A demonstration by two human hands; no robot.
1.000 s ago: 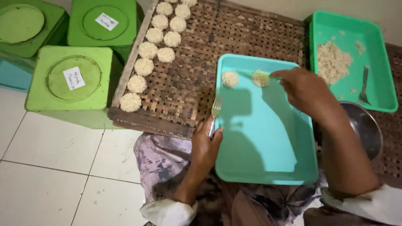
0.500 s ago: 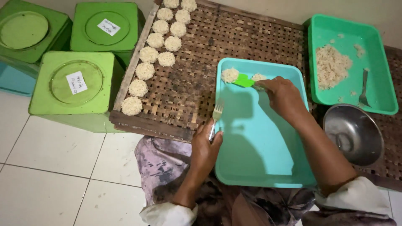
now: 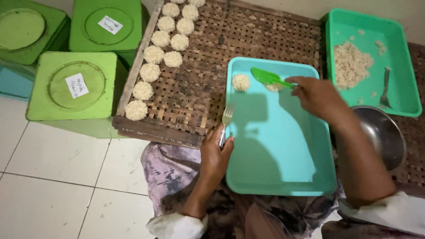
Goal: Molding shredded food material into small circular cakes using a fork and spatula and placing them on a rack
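My left hand (image 3: 216, 156) grips a metal fork (image 3: 226, 121) at the left edge of a light teal tray (image 3: 283, 150) on my lap. My right hand (image 3: 318, 96) holds a green spatula (image 3: 268, 78) over the tray's far end. The spatula blade lies above a small white rice cake (image 3: 273, 87), partly hidden under it. A second round rice cake (image 3: 241, 82) sits just to its left on the tray.
A woven bamboo rack (image 3: 212, 75) carries several round rice cakes (image 3: 154, 54) along its left side. A green tray (image 3: 400, 66) holding loose rice (image 3: 350, 64) and a spoon (image 3: 385, 88) stands far right, with a metal bowl (image 3: 384, 132) below it. Green tins (image 3: 77, 86) stand at left.
My right hand has drawn back to the right and brought the green spatula over the second rice cake. My left hand with the fork has stayed at the tray's edge.
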